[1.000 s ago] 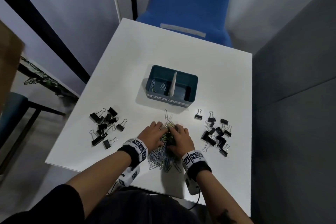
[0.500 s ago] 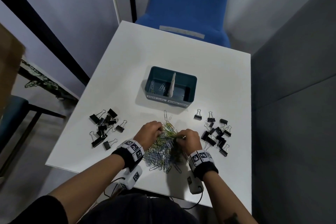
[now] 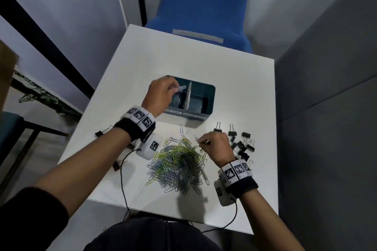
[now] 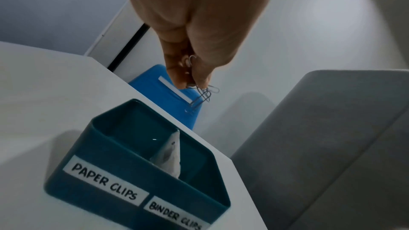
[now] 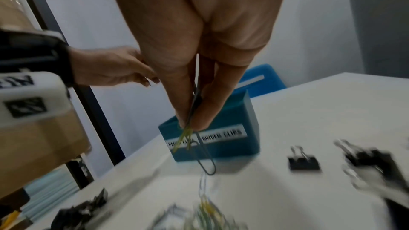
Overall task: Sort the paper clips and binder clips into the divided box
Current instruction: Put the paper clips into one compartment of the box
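L hand point(image 3: 161, 92) is up over the divided box point(image 3: 211, 92), above the L compartment labelled PAPER CLIPS; its grip is narrow, thumb & fingertips point(image 4: 200, 80) pinching a small bunch of silver paper clips point(image 4: 200, 98) that hang down from the pinch; a few loose clips point(image 3: 177, 99) already lie in that L compartment; the R compartment, labelled BINDER CLIPS, shows nothing inside in head view; a pale divider point(image 3: 188, 96) stands upright btwn the two.

R hand point(image 3: 216, 144) sits low at the R edge of the paper clip pile point(image 3: 177, 164), near the table point(image 3: 234, 79); grip narrow too, thumb & forefinger pinched on a couple of clips point(image 5: 200, 153), one dark wire clip dangling below yellowish ones, clear of the table surface; R wrist view is blurred, so exact count can't be told.

The pile of silver, grey & yellow-green clips lies on the table's near half, btwn the two wrists; black binder clips point(image 3: 240, 142) are scattered just R of the R hand; one more binder clip point(image 3: 100, 133) shows by the L forearm, others there mostly hidden under the arm; box sits mid-table, beyond the pile; blue chair point(image 3: 204, 10) stands at the far edge.
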Available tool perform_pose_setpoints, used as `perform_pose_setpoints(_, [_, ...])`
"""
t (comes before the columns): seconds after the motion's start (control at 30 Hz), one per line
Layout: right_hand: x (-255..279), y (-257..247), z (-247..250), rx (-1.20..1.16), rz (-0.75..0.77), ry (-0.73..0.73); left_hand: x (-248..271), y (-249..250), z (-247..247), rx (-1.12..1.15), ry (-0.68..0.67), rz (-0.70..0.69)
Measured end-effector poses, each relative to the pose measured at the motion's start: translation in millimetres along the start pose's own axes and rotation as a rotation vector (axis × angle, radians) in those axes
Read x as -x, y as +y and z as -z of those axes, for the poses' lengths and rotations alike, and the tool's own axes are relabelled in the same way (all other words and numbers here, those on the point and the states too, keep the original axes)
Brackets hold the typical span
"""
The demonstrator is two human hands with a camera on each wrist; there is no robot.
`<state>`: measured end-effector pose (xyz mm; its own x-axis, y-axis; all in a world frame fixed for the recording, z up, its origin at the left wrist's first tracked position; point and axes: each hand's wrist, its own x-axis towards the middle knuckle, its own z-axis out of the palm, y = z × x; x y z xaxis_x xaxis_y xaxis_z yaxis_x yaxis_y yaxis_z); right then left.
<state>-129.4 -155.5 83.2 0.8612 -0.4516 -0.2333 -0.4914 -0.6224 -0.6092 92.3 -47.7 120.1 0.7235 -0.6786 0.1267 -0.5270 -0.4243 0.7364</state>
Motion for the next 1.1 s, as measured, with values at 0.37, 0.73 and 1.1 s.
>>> perform_pose_setpoints(0.37, [-99.4,-103.6,63.1,0.007,0.204,0.176,57.3,-54.4,-22.1,-0.256,-0.088,0.27])
perform_pose_setpoints(0.73, [-110.8,-75.8,26.4,0.074,0.109,0.086,96.5,-69.3,-78.2,-0.374,-0.556,0.202])
perform_pose_setpoints(1.1, [11.8,38.3,-60.3,0.254,-0.233,-0.339,104.7,-59.9,-105.4,-0.564,-0.942,-0.073])
